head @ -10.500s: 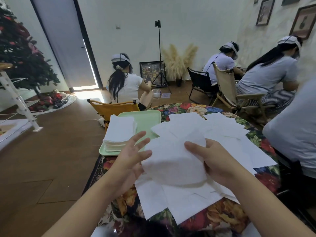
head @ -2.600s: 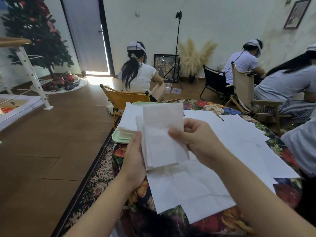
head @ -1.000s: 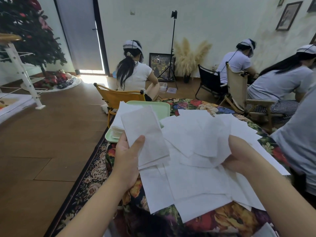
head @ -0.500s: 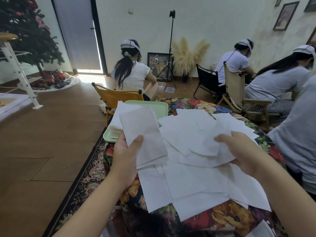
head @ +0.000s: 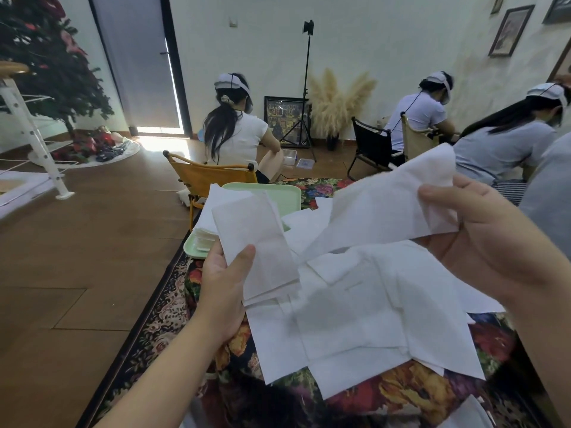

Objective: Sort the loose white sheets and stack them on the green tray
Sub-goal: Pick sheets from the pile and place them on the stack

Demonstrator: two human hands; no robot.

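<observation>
My left hand (head: pixel 224 282) grips a small bundle of folded white sheets (head: pixel 256 242), held upright with the thumb across the front. My right hand (head: pixel 482 233) pinches one large white sheet (head: pixel 386 205) by its right end and holds it up in the air, its left end hanging toward the pile. Many loose white sheets (head: pixel 355 319) lie overlapping on the floral tablecloth below both hands. The green tray (head: pixel 278 196) sits at the far left of the table, with a stack of white sheets (head: pixel 205 227) on its left part.
The floral-covered table (head: pixel 401 393) fills the lower middle. An orange chair (head: pixel 210 177) with a seated person stands just beyond the tray. More seated people and chairs are at the right. A patterned rug edge (head: pixel 160 304) and wooden floor lie to the left.
My right hand has lifted one sheet off the pile and raised it up to the right. My left hand still holds the same bundle, nearly unmoved.
</observation>
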